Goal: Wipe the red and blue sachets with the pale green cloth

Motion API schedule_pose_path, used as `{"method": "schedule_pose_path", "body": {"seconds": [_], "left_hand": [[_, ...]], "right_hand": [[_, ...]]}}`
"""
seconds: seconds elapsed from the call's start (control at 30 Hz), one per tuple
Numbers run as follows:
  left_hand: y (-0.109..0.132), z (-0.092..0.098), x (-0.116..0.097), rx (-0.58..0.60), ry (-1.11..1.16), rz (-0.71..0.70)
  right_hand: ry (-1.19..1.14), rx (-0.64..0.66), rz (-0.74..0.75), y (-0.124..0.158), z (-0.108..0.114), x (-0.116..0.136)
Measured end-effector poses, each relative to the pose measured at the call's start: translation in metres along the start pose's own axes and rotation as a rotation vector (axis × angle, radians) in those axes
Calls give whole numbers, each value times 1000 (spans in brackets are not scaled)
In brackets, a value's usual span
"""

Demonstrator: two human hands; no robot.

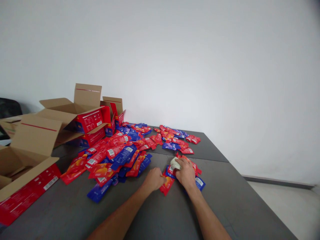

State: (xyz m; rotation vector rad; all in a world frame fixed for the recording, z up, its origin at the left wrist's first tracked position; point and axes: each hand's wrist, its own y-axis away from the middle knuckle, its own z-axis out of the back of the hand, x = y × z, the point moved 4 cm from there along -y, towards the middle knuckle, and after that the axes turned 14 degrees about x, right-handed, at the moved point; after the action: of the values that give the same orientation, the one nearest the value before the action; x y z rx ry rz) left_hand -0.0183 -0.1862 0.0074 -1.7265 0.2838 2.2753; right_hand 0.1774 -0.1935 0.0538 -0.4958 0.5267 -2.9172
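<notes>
A white wad (175, 163) is clasped by the right hand (186, 171). Just right of the curled left hand (154, 179), a red packet (167, 186) is slanted far-right; whether it is pinched cannot be told.

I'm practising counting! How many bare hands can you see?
2: the left hand by a flat red-and-orange packet, the right hand touching a crumpled white wad.

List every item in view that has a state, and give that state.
Near carton: flaps open
Large rear carton: flaps open
Left packet heap: loose, overlapping
White wad: crumpled, under right fingers
Right hand: bent over wad
Left hand: curled beside red packet
</notes>
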Motion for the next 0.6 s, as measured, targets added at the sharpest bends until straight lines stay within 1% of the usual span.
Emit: {"method": "schedule_pose_path", "body": {"seconds": [0.07, 0.13, 0.23, 0.3, 0.37, 0.43, 0.53, 0.6], "left_hand": [[2, 9, -3, 4, 38, 39], [4, 17, -4, 2, 137, 91], [5, 28, -7, 2, 265, 139], [4, 35, -11, 0, 402, 149], [4, 40, -18, 26, 612, 121], [5, 41, -30, 112, 801, 46], [9, 39, -46, 268, 907, -87], [12, 37, -51, 317, 923, -145]], "right_hand": [[-33, -23, -1, -1, 1, 3], [-78, -43, 21, -1, 3, 7], [-152, -59, 89, -1, 7, 19], [-201, -65, 152, 1, 10, 31], [-252, -69, 220, 5, 12, 45], [-286, -62, 295, 12, 14, 60], [-278, -4, 431, 23, 13, 83], [-258, 52, 466, 29, 11, 94]]}}
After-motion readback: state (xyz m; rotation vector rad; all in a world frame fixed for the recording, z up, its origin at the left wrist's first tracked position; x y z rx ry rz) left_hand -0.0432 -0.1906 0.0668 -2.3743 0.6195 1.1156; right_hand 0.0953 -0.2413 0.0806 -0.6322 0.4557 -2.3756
